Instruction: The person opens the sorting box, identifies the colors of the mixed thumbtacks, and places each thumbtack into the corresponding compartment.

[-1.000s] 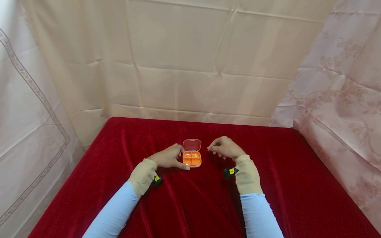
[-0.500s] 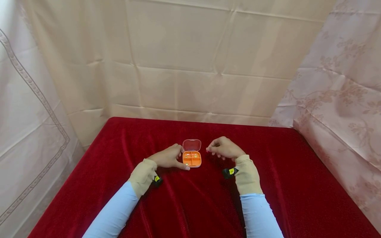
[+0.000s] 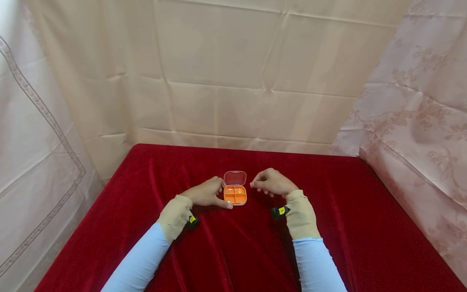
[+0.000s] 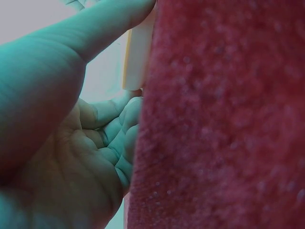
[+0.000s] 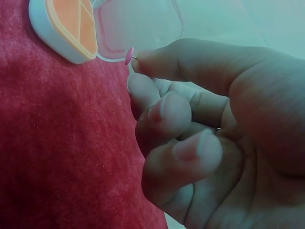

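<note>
An orange pill box [image 3: 235, 195] with several compartments lies on the red cloth, its clear lid [image 3: 235, 177] swung back. Small gold, round items sit in some compartments, too tiny to identify. My left hand [image 3: 205, 192] holds the box at its left side, thumb at the front corner and a finger near the hinge; in the left wrist view the box's pale side [image 4: 137, 59] shows between them. Right of the box, my right hand [image 3: 275, 182] pinches a pink thumbtack [image 5: 129, 55] between thumb and index finger, its metal point toward the thumb. The other right fingers curl loosely.
A red velvet cloth [image 3: 219, 251] with soft folds covers the table. Beige curtain [image 3: 226, 73] hangs behind it, and patterned pale cloth [image 3: 419, 93] hangs at the right. A small black wrist camera [image 3: 279, 213] sticks out below my right hand.
My right hand has shifted slightly left, bringing the pink thumbtack closer to the box. The left hand and the box have stayed in place.
</note>
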A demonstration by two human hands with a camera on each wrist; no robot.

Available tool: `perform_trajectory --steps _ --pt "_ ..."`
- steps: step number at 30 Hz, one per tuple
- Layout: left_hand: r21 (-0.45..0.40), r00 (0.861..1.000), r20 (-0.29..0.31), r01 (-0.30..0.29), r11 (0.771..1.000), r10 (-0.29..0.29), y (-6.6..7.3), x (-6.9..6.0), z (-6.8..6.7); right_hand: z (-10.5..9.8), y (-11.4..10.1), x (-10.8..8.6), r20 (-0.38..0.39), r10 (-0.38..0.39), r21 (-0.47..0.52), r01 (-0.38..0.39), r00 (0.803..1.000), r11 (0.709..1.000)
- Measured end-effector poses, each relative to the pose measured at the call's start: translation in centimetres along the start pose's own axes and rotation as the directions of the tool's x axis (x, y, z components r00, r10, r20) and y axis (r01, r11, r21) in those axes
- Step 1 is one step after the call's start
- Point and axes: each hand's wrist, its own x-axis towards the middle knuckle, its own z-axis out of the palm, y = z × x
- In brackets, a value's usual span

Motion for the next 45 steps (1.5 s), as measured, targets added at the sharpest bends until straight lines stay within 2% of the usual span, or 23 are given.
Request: perform_trajectory --steps 20,27,45 --pt "0.003 1.0 0.005 0.023 1.0 -0.023 0.0 0.0 0.1 0.8 -0.6 0.3 0.049 -0.026 -0.03 0.027 0.998 0.999" --pt "-0.007 1.0 0.0 -0.006 1.0 0.006 -0.1 0.1 0.1 1.1 -0.6 0.4 0.07 -0.03 -0.025 0.032 0.997 0.999" --pt "0.011 1.0 0.006 -0.009 1.0 0.008 -0.2 0.2 0.0 1.7 -1.0 0.6 0.098 -0.054 -0.037 0.058 0.994 0.998"
